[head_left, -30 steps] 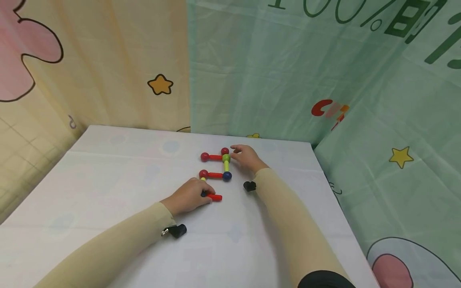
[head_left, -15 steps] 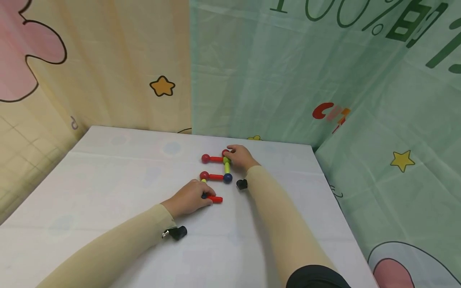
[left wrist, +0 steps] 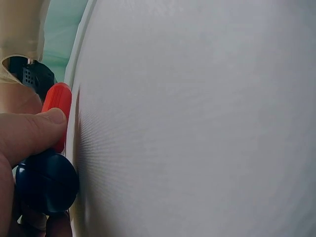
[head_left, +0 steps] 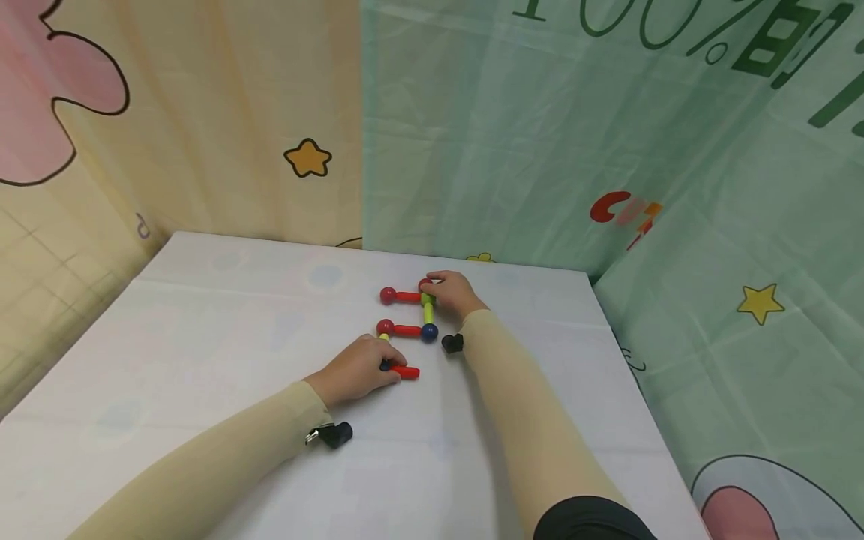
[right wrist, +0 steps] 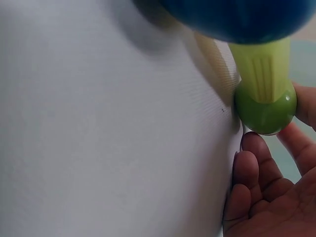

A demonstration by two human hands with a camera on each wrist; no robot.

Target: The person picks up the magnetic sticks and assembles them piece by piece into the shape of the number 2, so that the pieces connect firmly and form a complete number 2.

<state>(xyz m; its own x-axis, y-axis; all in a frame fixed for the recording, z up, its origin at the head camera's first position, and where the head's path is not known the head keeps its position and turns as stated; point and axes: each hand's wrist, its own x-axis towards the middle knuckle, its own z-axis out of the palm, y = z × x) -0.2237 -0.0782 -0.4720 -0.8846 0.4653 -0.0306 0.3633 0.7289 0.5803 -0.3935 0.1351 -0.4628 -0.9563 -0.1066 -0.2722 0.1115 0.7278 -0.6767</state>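
A zigzag of red and yellow-green rods joined by balls lies on the white table. My left hand (head_left: 358,367) pinches the dark blue ball (left wrist: 47,181) at its near end, the thumb lying along the red rod (head_left: 406,372) that sticks out to the right. At the far end my right hand (head_left: 456,292) holds the green ball (right wrist: 265,111) between thumb and fingers. A red ball (head_left: 424,285) sits right behind it, partly covered by the fingers. Between the hands are a blue ball (head_left: 429,332), a red ball (head_left: 385,327) and a yellow-green rod (head_left: 428,312).
Another red ball (head_left: 388,295) ends the far red rod (head_left: 408,297) on the left. The white table (head_left: 223,322) reaches back to a printed yellow curtain (head_left: 223,135) and a green one (head_left: 472,150). A small black camera (head_left: 452,343) hangs at the right wrist.
My right hand has moved left from beside the green ball and taken hold of it. The left hand keeps its grip at the near end; the ball-and-rod chain looks unmoved.
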